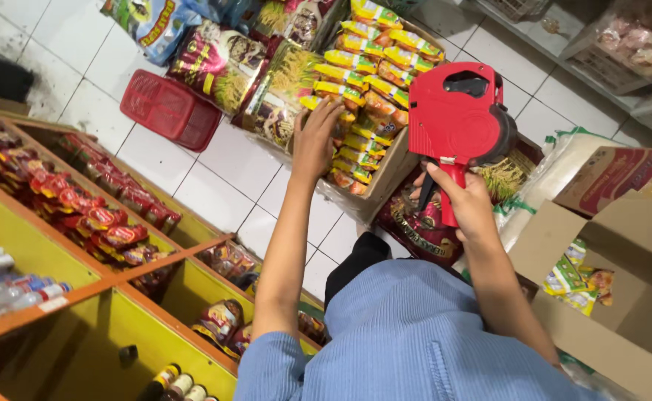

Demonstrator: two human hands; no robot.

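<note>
I reach my left hand (315, 145), fingers spread, onto yellow packets (356, 82) in the far carton (385, 182) while my right hand (465, 199) grips the red price-label gun (456, 119), labelling under way.

The person wears a light blue, finely striped short-sleeved shirt (408, 334) and dark trousers (359, 260), arms bare.

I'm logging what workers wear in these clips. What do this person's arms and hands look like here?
Both arms are bare from the elbow down, with light blue, finely striped fabric sleeves ending near the elbows. The left hand and right hand wear no gloves; no rings, watch or bracelets show. The fingers are bare.
</note>
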